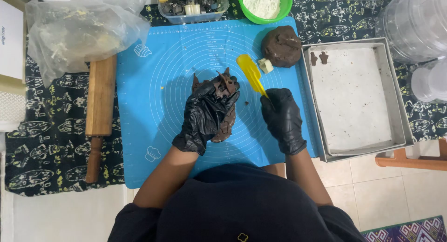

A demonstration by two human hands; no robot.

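Observation:
My left hand (207, 114), in a black glove, lifts a thin ragged sheet of brown dough (226, 125) off the blue silicone mat (153, 111). The fingers close on the sheet's upper edge, and the rest hangs under my palm. My right hand (282, 118), also gloved in black, grips the handle of a yellow plastic scraper (250, 73). Its blade points up and left on the mat, just right of the dough sheet.
A ball of brown dough (281, 46) and a small white cutter (265, 65) lie at the mat's top right. A metal tray (396, 90) holds two small dough shapes (319, 58). A wooden rolling pin (98, 111), plastic bag (77, 34), green flour bowl (264, 3) and cutter box (193, 4) surround the mat.

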